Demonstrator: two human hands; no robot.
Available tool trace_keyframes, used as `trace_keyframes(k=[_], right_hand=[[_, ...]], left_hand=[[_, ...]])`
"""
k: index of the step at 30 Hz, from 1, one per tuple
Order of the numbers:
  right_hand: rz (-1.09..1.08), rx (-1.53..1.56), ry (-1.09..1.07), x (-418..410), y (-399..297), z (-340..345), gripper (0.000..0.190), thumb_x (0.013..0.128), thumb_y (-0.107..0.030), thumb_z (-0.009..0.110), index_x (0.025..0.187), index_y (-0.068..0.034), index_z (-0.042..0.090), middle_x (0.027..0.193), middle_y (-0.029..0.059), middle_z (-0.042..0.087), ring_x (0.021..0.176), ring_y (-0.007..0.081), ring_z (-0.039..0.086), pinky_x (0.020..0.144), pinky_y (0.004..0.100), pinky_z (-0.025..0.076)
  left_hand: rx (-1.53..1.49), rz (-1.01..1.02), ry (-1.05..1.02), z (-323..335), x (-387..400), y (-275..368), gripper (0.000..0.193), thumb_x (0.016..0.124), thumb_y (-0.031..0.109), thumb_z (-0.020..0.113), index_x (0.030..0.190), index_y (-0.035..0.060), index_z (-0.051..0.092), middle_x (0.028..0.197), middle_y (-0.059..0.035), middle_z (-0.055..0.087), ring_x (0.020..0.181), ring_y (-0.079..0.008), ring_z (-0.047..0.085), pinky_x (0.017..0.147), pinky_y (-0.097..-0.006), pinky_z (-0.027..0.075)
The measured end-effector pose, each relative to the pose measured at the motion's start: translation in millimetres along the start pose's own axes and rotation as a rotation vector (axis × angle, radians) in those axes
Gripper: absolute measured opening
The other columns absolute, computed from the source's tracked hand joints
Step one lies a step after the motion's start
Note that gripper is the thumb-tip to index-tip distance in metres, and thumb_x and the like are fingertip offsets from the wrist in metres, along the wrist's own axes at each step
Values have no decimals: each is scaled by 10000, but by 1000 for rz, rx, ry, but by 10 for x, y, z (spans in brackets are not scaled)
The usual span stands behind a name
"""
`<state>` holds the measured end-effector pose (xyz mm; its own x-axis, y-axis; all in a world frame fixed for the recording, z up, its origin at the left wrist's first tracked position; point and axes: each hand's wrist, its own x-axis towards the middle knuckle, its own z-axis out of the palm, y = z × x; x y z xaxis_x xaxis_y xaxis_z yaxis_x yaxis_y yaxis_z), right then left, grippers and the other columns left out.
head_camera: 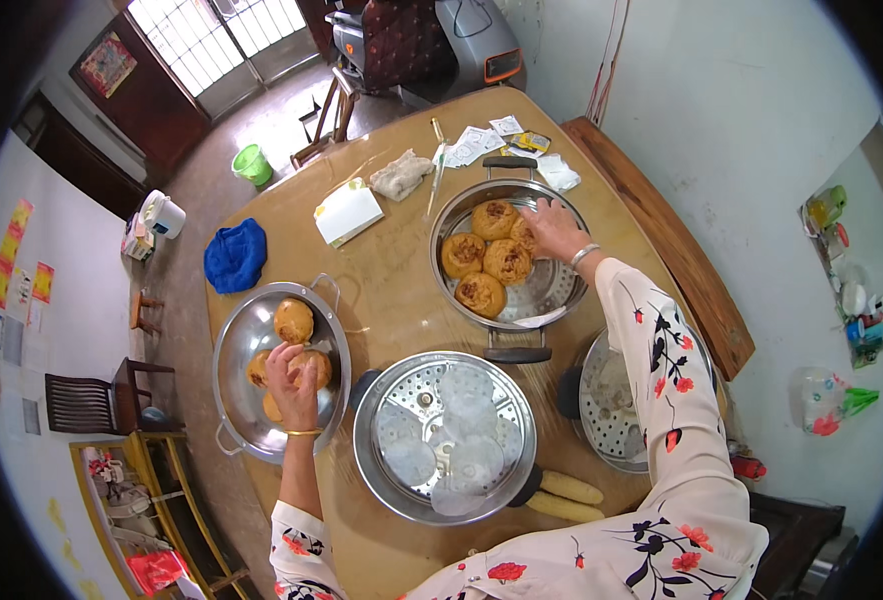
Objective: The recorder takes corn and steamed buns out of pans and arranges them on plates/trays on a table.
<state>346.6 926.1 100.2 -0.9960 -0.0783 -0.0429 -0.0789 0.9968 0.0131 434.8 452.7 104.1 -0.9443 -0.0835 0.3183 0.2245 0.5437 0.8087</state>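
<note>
My left hand (293, 382) is over the steel basin (231, 337) at the left, its fingers apart at a brown bun (311, 367); whether it touches the bun I cannot tell. Several buns lie in that basin. At the upper right, my right hand (554, 229) reaches into a steel steamer pot (441, 289) and rests at a bun (524, 232), partly hidden by the fingers. Several more browned buns (507, 262) sit close together there on the perforated base. Nearest my body, a steamer tray (366, 465) holds several thin translucent round sheets (475, 457).
Another steamer (595, 442) stands partly under my right sleeve. Two corn cobs (572, 487) lie beside the middle steamer. Farther off are a blue cloth (236, 256), a white box (349, 214), a rag (402, 176) and paper packets (475, 146). A wooden bench (666, 255) runs along the wall.
</note>
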Motion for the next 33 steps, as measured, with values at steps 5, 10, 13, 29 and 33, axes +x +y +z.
trace_keyframes(k=[5, 10, 13, 29, 33], right_hand=[[-33, 38, 24, -39, 199, -34, 539, 603, -272, 783, 1062, -78, 578, 991, 164, 557, 945, 334, 569, 771, 431, 500], [-22, 117, -236, 23, 272, -308, 593, 535, -362, 797, 999, -60, 583, 897, 193, 612, 879, 363, 599, 749, 415, 497], [-9, 164, -198, -90, 247, -260, 563, 512, -332, 809, 955, -55, 598, 882, 189, 632, 884, 350, 613, 742, 403, 506], [17, 99, 0, -335, 129, 79, 617, 591, -152, 762, 1137, -34, 499, 1065, 176, 558, 1003, 343, 568, 840, 409, 483], [-16, 231, 35, -503, 166, 64, 637, 602, -152, 755, 1181, -69, 503, 1161, 175, 521, 1109, 336, 511, 917, 416, 437]], left_hand=[[7, -16, 12, 5, -83, -50, 267, 814, 101, 672, 1070, 101, 598, 1248, -73, 464, 1106, -185, 497, 813, -292, 468], [17, -38, -22, 17, -130, -84, 263, 810, 109, 676, 1063, 102, 603, 1245, -77, 465, 1105, -186, 494, 824, -308, 466], [-75, -38, -42, 99, -132, 7, 271, 798, 109, 681, 1058, 101, 605, 1228, -78, 479, 1097, -197, 498, 828, -312, 460], [587, 431, -592, 2017, 268, 1463, 608, 702, 436, 748, 1053, -6, 521, 1069, -165, 598, 1041, -337, 553, 859, -397, 447], [812, 246, -810, 2492, 401, 1470, 741, 603, 510, 785, 1059, 21, 466, 950, -153, 643, 944, -328, 627, 818, -392, 465]])
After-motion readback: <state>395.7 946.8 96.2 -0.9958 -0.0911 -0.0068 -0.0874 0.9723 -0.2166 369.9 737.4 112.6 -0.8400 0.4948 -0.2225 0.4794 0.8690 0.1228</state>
